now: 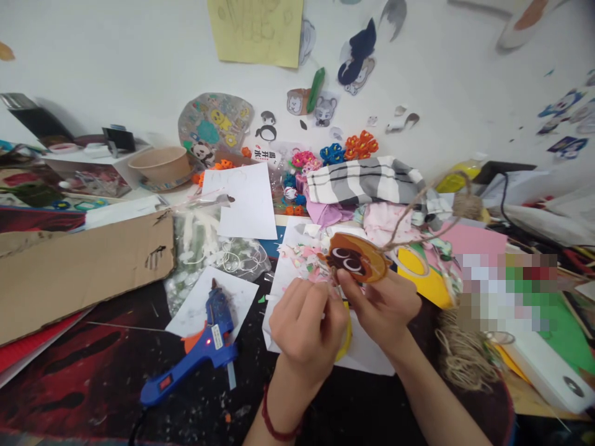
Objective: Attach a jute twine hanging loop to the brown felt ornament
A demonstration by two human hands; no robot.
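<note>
My right hand [383,306] grips a brown cartoon-face cutout [372,257] with big white eyes, thumb on its lower front edge. A loop of twine [403,229] rises from the cutout's right side toward a small twine ball [468,204]. Close beside it, my left hand [304,319] is closed in a pinch at the cutout's lower left; what its fingertips hold is hidden. Beneath both hands lies white paper [367,353] with scraps and a partly covered yellow item [344,344]. To the left, a blue glue gun [216,337] with a lit red light rests partly on paper.
A cardboard sheet [83,272] and a plastic bag of white cord [199,241] lie left. A bundle of twine [465,356] and a white device [534,359] sit right. Folded checked cloth [367,179] and fabric scraps are piled behind, before the wall.
</note>
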